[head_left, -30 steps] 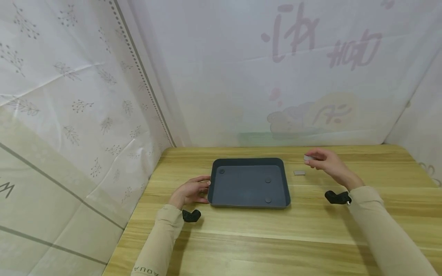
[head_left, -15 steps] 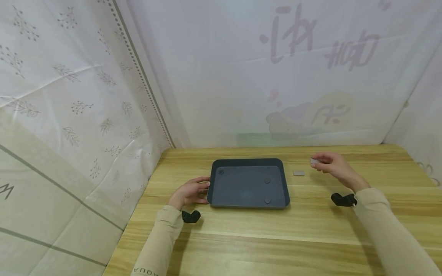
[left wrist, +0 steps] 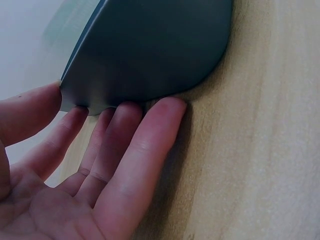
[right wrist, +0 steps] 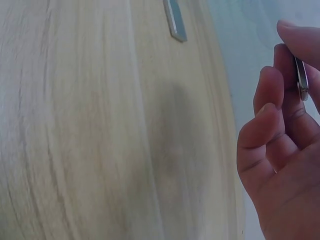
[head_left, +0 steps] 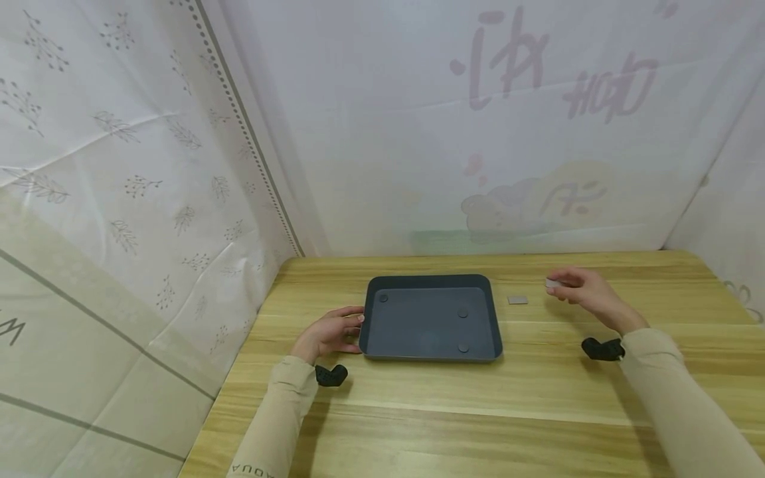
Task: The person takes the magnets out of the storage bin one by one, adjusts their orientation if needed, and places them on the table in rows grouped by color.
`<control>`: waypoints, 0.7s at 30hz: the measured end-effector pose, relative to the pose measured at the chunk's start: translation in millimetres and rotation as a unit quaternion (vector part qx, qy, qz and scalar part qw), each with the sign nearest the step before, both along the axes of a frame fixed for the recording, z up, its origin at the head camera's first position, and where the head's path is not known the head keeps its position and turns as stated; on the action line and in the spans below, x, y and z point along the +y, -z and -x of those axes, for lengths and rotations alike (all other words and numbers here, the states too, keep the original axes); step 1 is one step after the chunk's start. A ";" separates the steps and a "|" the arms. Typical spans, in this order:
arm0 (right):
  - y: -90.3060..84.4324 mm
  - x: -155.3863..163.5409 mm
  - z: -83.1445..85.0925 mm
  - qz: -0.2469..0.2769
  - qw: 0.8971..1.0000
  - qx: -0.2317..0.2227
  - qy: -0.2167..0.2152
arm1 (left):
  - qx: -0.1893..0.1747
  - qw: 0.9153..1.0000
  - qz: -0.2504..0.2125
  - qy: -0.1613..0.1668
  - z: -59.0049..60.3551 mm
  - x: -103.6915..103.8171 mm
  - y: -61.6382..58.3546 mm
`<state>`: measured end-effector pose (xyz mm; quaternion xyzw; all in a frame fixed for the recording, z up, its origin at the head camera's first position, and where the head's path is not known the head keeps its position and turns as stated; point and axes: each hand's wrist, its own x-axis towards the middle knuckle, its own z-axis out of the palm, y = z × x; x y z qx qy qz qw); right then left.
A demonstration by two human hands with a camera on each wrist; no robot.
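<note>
A dark grey tray [head_left: 430,354] lies on the wooden table [head_left: 478,398]. My left hand [head_left: 330,332] rests at its left rim, straight fingers [left wrist: 125,150] touching the tray's wall [left wrist: 150,50] and the thumb on the rim. My right hand [head_left: 576,289] hovers right of the tray and pinches a small flat grey metal piece [head_left: 552,283] between thumb and fingers; its thin edge [right wrist: 301,80] shows in the right wrist view. A second small grey metal piece [head_left: 517,300] lies flat on the table between tray and right hand, also visible as a plate [right wrist: 175,21].
Three small round dark discs [head_left: 463,313] lie inside the tray. White patterned curtains [head_left: 179,166] close off the table at the left, back and right. Bare wood [head_left: 478,411] spreads in front of the tray.
My right hand has drifted to the right and slightly down, carrying the small metal piece away from the tray. The left hand and the tray have stayed put.
</note>
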<state>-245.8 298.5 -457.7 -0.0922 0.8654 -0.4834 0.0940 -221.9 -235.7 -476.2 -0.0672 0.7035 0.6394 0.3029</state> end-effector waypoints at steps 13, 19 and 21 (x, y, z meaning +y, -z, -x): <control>12.7 5.4 -0.8 -0.028 0.999 0.010 -0.011 | -0.001 1.000 -0.001 -0.001 -0.2 0.4 -0.1; 15.6 7.5 1.4 -0.041 0.999 0.015 -0.018 | 0.002 1.000 -0.002 -0.002 -0.9 1.0 -1.5; 17.5 8.2 2.4 -0.044 0.999 0.019 -0.022 | 0.002 1.000 -0.003 -0.003 -0.7 1.1 -1.8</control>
